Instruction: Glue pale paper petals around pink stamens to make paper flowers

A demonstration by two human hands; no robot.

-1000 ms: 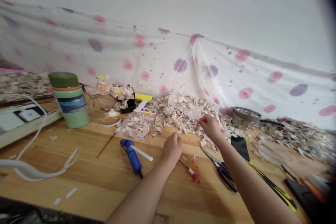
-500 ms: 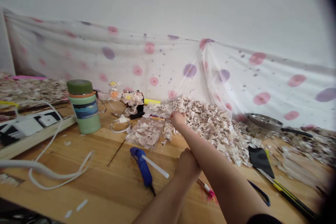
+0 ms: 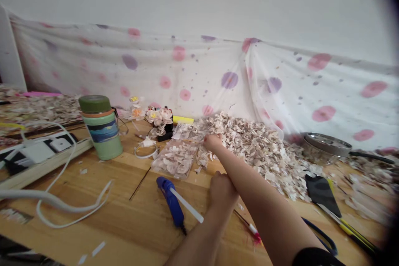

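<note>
My right hand reaches far forward, its fingers curled closed at the left edge of a heap of pale, petal-like pieces. Whatever it pinches is too small to make out. Closer in, my left hand is curled above the table, partly covered by my right forearm; its fingertips and anything in them are hidden. A clear plastic box of the same pieces lies left of my right hand. The blue glue gun, with a white glue stick in it, rests left of my left hand.
A green thermos jar stands at left, near a power strip and white cables. Made-up flowers and a tape roll sit behind the box. To the right are a lidded pan, a dark phone-like slab and scissors-like blue handles.
The view has shifted slightly, so the table items appear a little displaced. Both hands keep nearly the same pose, my right hand still at the heap's edge.
</note>
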